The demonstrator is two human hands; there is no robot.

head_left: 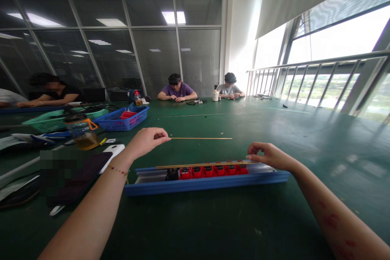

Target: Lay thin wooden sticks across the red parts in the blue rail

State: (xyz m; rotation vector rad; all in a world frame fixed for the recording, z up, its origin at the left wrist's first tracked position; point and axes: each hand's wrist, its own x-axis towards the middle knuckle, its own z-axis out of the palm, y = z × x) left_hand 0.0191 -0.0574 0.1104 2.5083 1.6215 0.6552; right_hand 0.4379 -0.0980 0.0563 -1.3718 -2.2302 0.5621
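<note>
1. The long blue tray [207, 183] lies crosswise on the green table [243, 219] right in front of you. It holds a row of red blocks [213, 170] packed side by side, with one black block [172, 174] at their left end.
2. Far to your left, a blue basket [115, 124] holds something red. A green basket [55, 124] sits beside it, and a jar [82, 134] of amber liquid stands in front.
3. Your left hand [146, 141] pinches one end of a thin rod [201, 138]. The rod is straight and brass-coloured, held level above the table behind the tray.
4. A second rod [201, 165] lies along the tops of the blocks.
5. Your right hand [269, 156] is curled at that rod's right end. You cannot tell whether it grips.
6. The marks on the block faces are too small to read.
</note>
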